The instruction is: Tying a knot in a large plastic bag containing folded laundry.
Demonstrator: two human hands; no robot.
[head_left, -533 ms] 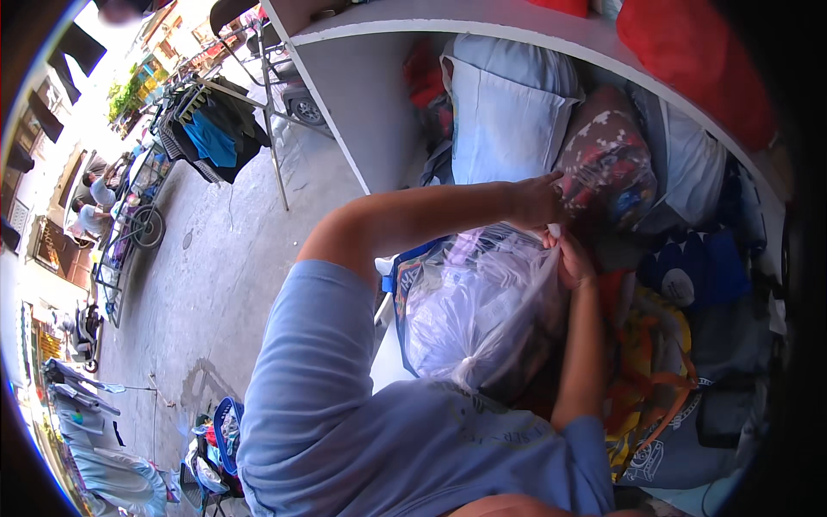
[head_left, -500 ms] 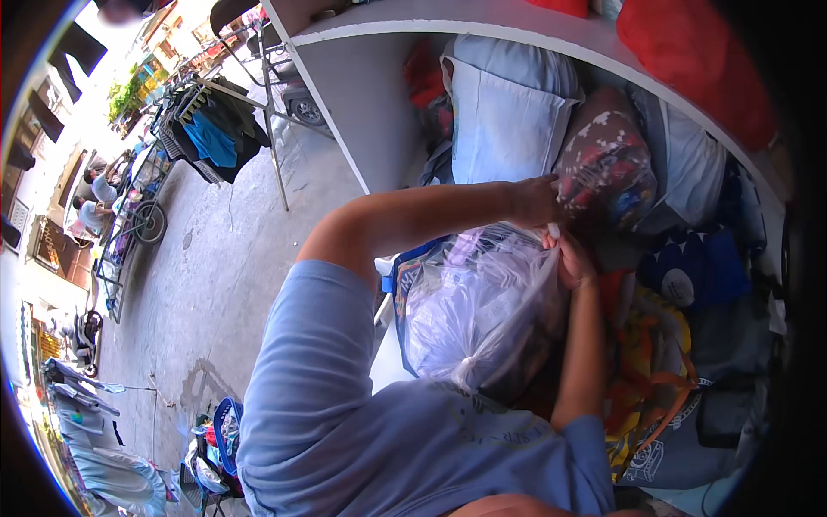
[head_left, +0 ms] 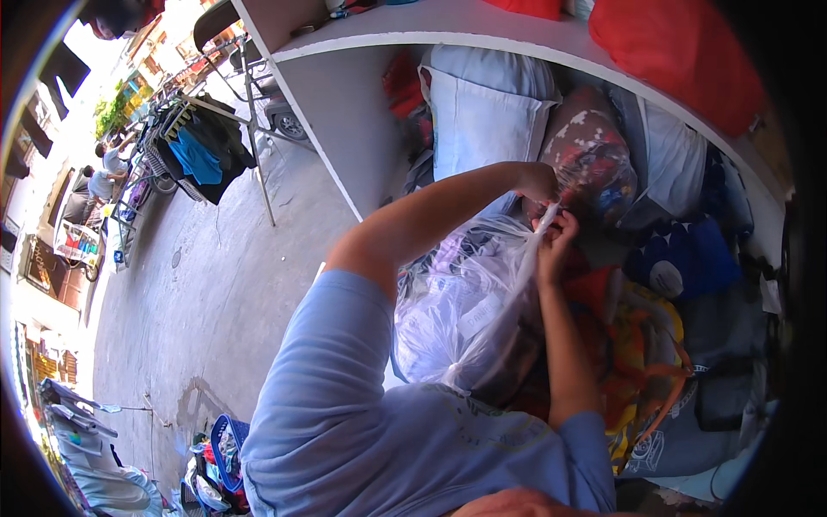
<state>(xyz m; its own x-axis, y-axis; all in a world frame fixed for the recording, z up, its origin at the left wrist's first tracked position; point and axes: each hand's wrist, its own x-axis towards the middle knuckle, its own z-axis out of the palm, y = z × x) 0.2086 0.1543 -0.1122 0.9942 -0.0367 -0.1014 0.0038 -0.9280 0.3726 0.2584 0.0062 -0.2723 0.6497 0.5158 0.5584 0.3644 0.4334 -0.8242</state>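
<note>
A clear plastic bag (head_left: 457, 314) stuffed with pale and dark cloth lies against my chest, its near corner gathered to a knot. Beyond it, my left hand (head_left: 537, 183) reaches across from the left and pinches the bag's bunched top. Just below, my right hand (head_left: 557, 234) has its fingers closed round the same twisted plastic neck. The plastic is pulled taut up to both hands. Behind my left hand sits another clear bag (head_left: 594, 146) holding brown and red patterned cloth.
White full sacks (head_left: 487, 121) fill the space under a white shelf (head_left: 413, 39). To the right lie a blue bag (head_left: 685, 258) and a yellow-orange bag (head_left: 642, 345). Outside at left stand a clothes rack (head_left: 194, 142) and a blue basket (head_left: 228, 452); people are farther off.
The bag's neck is now drawn up longer and tighter between my hands. My right hand has risen slightly, and my left hand has curled down. The whole view has shifted a little.
</note>
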